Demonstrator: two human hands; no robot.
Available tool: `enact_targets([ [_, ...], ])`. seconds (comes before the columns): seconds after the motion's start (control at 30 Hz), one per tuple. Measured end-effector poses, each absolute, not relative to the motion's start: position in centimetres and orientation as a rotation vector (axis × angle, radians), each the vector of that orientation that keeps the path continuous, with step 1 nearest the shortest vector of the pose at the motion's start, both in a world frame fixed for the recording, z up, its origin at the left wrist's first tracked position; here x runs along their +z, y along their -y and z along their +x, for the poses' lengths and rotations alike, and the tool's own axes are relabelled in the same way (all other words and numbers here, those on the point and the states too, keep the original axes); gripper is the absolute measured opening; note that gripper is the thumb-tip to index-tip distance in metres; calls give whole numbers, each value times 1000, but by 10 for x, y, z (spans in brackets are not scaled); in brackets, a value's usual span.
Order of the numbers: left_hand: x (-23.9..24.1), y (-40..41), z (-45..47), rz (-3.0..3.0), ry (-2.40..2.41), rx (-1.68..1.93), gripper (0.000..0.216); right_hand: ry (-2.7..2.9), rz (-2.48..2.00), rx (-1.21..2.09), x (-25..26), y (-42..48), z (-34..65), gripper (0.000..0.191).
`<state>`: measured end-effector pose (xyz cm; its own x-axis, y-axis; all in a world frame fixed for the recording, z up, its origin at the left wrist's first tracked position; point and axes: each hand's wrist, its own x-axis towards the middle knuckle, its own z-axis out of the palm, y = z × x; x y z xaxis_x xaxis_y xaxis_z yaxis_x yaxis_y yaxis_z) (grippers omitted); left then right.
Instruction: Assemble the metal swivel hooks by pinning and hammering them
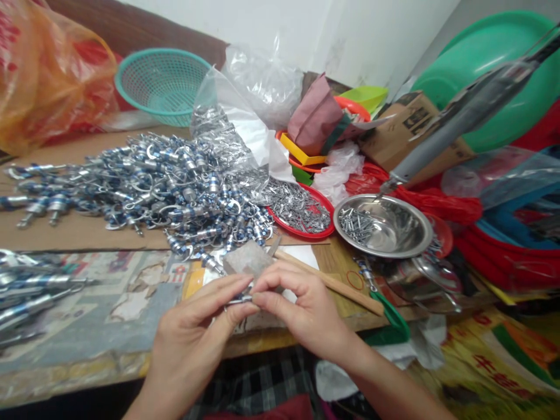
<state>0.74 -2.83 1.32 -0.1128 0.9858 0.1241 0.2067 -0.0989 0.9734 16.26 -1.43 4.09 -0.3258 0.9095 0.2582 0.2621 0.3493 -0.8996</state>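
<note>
Silvery metal shows in a small part [239, 301] pinched between the thumb and fingers of the left hand [195, 326], barely parted; the right hand [301, 303] has thumb and fingertips pressed together at its end, over the surface [332, 256] near a grey block [247, 259].

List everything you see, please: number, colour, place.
Metal fittings: many, silver-blue, heaped on cardboard, left
Basket: one, turquoise, behind fittings
Bag: one, orange, top left
Clear bags: several, colourless, back
Plate: one, red, centre, under clips
Bowl: one, silver, right of plate, holding pins
Hammer: one, wood-coloured, near bowl
Long tool: one, grey, above bowl
Box: one, brown, behind bowl
Basin: at least one, green, top right
Sack: one, yellow, lower right
Clutter: uncountable, mixed, mostly right
Metal piece: one, silver, between fingers
Left hand, right hand: one each, bare, front
</note>
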Motion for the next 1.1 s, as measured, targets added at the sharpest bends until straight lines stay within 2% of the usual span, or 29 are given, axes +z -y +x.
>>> enact_targets([
  [0.13,14,31,6,1205,-1332,1218,8,1871,-979,829,35,23,164,9],
  [0.23,13,33,5,905,-1206,1145,14,1987,-820,467,26,27,166,21],
  [0.33,13,35,5,757,-1136,1106,21,2173,-606,46,22,27,170,18],
  [0.43,11,35,2,840,-1173,1123,19,2272,-538,-99,22,26,174,20],
  [0.6,8,33,-3,1029,-1194,1129,15,2136,-660,-11,15,27,172,22],
  [0.77,6,33,0,930,-1228,1133,19,1993,-781,305,11,27,164,18],
  [0.83,5,35,4,886,-1274,1156,25,1908,-860,467,14,27,163,13],
  [1.0,1,37,12,867,-1188,1220,59,1794,-1084,778,22,25,166,10],
  [1.1,1,34,13,834,-1147,1211,58,1880,-1172,760,27,2,179,7],
])
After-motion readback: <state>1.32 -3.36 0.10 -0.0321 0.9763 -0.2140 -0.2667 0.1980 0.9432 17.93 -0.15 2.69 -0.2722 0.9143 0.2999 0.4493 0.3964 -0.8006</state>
